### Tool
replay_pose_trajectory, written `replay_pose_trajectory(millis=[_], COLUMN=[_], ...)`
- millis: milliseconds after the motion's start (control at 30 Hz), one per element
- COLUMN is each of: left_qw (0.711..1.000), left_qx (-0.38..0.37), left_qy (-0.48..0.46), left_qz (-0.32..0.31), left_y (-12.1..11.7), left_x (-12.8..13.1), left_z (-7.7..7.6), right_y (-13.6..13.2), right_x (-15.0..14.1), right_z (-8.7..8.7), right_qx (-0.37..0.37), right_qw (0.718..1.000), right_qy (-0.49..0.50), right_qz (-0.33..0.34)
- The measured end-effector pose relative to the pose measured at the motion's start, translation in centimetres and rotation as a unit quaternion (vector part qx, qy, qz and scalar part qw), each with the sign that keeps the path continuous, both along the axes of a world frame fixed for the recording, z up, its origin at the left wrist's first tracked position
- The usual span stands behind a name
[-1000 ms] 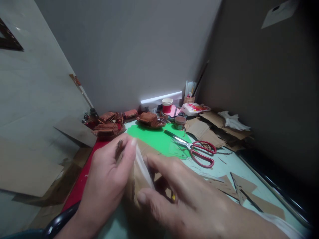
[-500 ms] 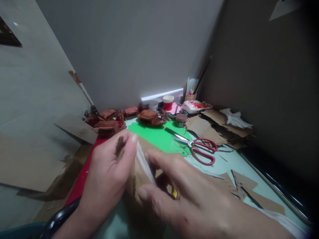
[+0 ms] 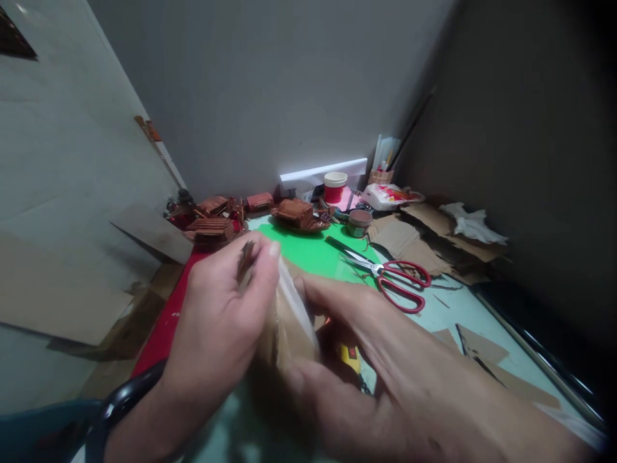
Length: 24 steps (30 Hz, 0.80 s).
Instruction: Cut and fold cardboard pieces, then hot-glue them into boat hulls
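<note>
My left hand pinches the upper edge of a folded piece of brown cardboard, with the thumb on top and the fingers curled behind. A white strip runs along the cardboard's upper right edge. From the other side my right hand grips the same piece, thumb low and fingers bent around it, their tips partly hidden. Below the right palm a yellow object shows in part; its kind is hidden. Red-handled scissors lie open just beyond the right hand, partly over a green sheet.
Brown layered models stand along the back. Behind the scissors are a small jar, a red and white cup and a pen holder. Cardboard scraps lie at right, near a black glossy slab.
The view has shifted, so the table things appear a little higher and further right. Both hands keep their hold on the cardboard. More of the yellow object shows under the right hand.
</note>
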<state>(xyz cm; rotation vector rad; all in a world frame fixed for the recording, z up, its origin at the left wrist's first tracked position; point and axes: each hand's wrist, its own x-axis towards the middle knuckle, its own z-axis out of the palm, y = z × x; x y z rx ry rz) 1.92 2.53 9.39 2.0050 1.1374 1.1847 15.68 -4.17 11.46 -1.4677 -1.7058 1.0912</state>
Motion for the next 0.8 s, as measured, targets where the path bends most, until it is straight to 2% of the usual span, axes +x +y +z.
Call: replay_pose_trajectory(millis=[167, 367, 600, 700, 800], left_qw=[1.0, 1.0, 1.0, 1.0, 0.999], left_qx=[0.01, 0.009, 0.01, 0.022, 0.031], left_qy=[0.01, 0.006, 0.006, 0.013, 0.023], left_qz=[0.001, -0.001, 0.001, -0.004, -0.009], left_y=[0.2, 0.0, 0.0, 0.1, 0.0], left_x=[0.0, -0.1, -0.2, -0.2, -0.1], left_z=[0.0, -0.2, 0.0, 0.0, -0.1], right_y=[0.1, -0.2, 0.0, 0.1, 0.1], right_x=[0.2, 1.0, 0.9, 0.6, 0.4], right_z=[0.1, -0.9, -0.7, -0.6, -0.6], right_qx=[-0.014, -0.017, -0.027, -0.025, 0.008], right_qw=[0.999, 1.0, 0.999, 1.0, 0.999], right_qy=[0.019, 0.014, 0.028, 0.005, -0.03], right_qz=[0.026, 0.003, 0.013, 0.005, 0.014])
